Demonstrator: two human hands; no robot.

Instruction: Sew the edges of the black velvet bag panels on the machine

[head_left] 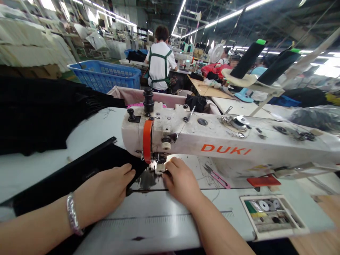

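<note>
My left hand [108, 191], with a silvery bracelet at the wrist, is closed on black fabric [106, 161] left of the needle; its thumb is hidden. The fabric runs under the head of the white sewing machine [183, 131]. A dark zipper-like strip [63, 166] lies along it. To the right of the needle, my right hand [180, 180] pinches a small pale block [160, 169] beside the presser foot. Thumb and forefinger meet at the block's right side. Pink-handled thread snips [217, 176] rest on the machine bed to the right.
A black fabric pile [34, 113] lies at left. Behind the machine are a pink cloth-lined bin [170, 95] and a blue basket [106, 76]. A red block [264, 180] and a bobbin tray [273, 216] sit at right. Thread cones [248, 58] stand above. A co-worker [160, 60] sits ahead.
</note>
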